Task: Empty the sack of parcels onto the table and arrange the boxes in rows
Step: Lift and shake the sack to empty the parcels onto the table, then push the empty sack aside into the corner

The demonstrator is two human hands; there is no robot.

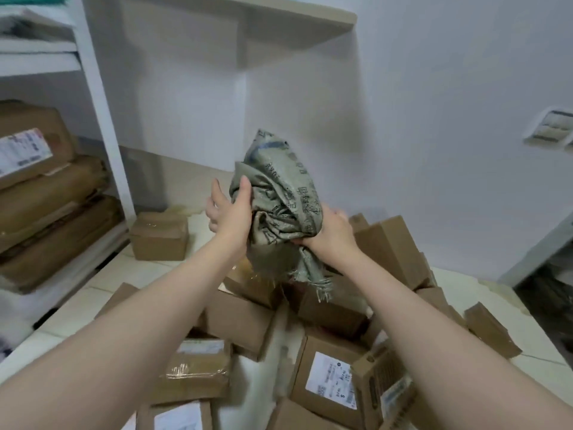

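A crumpled grey-green woven sack (279,200) with dark print is held up above the table. My left hand (231,209) grips its left side, thumb over the fabric. My right hand (331,232) grips its lower right part, fingers curled under it. A frayed end of the sack hangs down between my wrists. Below lies a loose heap of several brown cardboard boxes (328,380), some with white labels, tumbled at odd angles on the white table (102,293). One small box (159,235) stands apart at the back left.
A white shelf unit (99,119) at the left holds stacked brown parcels (46,187). A wall shelf (279,17) juts out overhead. White wall stands behind the table, with a socket (548,128) at the right. The table's right edge borders a dark gap (545,293).
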